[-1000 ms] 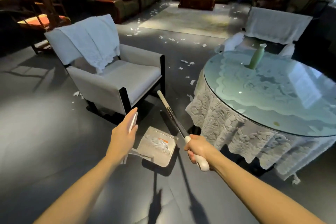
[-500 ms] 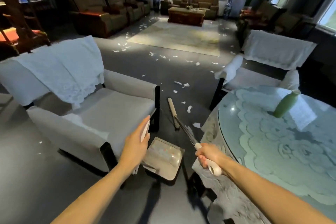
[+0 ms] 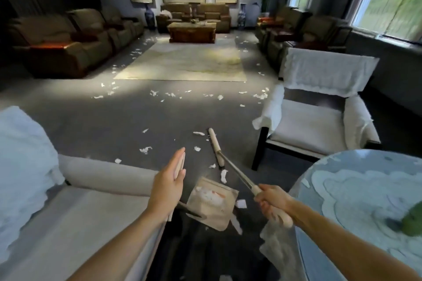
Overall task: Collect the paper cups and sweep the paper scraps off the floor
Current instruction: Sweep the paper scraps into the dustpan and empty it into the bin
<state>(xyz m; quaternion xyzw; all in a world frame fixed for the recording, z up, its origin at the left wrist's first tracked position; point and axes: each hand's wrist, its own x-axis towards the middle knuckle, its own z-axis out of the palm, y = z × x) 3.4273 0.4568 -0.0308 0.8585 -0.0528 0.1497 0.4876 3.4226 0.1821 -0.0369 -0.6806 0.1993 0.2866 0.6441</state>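
Left hand: holds the dustpan's upright handle, fingers laid long against it, thumb across. A high hold, I judge, so the person need not stoop.
Right hand: clamped round the broom's pale grip, well apart from the left; the shaft slants forward and down.
Broom: head on the floor, ahead of the pan, scraps on both sides. Probably set there to drag them back.
Dustpan: tray low between the hands, with white scraps already inside.
Scraps: scattered near the broom head, one just beside the tray's right edge; a further band lies before the rug.
Cups: none in view.
Hard to tell: whether the tray touches the floor; which tray edge is open; how firmly the left fingers close.
Cut off: armchair at left, round surface at right; the green thing on it is blurred.
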